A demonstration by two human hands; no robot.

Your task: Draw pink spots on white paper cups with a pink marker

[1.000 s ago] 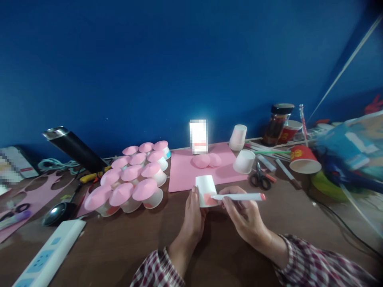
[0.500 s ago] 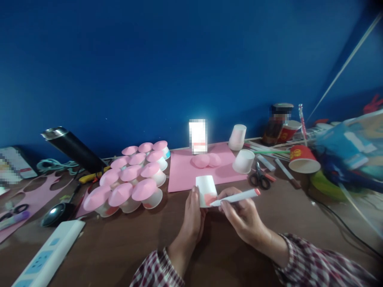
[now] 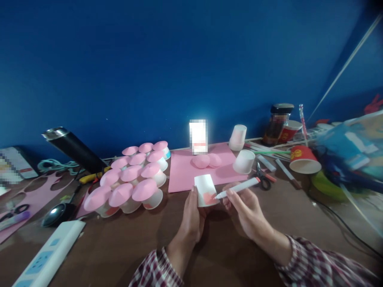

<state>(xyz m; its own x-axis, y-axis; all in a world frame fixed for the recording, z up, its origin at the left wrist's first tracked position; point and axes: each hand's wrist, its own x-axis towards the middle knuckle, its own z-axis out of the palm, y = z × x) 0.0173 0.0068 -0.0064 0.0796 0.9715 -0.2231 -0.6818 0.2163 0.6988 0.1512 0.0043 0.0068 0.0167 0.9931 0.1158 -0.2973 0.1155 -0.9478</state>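
My left hand (image 3: pixel 193 215) is closed round the side of a white paper cup (image 3: pixel 204 185), upside down and a little tilted. A salmon-coloured patch shows low on the cup's side. Between the fingers of my right hand (image 3: pixel 247 209) is a white marker (image 3: pixel 239 188) with a red end, its tip at the edge of that patch. Behind the cup lies a pink paper sheet (image 3: pixel 182 171) with two pink paper discs (image 3: pixel 201 161) on it. Several upturned cups with pink paper cone tops (image 3: pixel 145 189) stand in rows to the left.
White cups (image 3: pixel 243 162), scissors (image 3: pixel 263 181) and loose markers (image 3: pixel 287 172) lie to the right, with a red paper cup (image 3: pixel 304 158) beyond. A power strip (image 3: pixel 49 253), a computer mouse (image 3: pixel 58 214) and a black flask (image 3: pixel 76 149) occupy the left. A bright phone (image 3: pixel 198 136) leans at the wall.
My right hand has shifted slightly right, and the marker's tip has moved up along the coloured patch. The cup is tilted a little more in my left hand.
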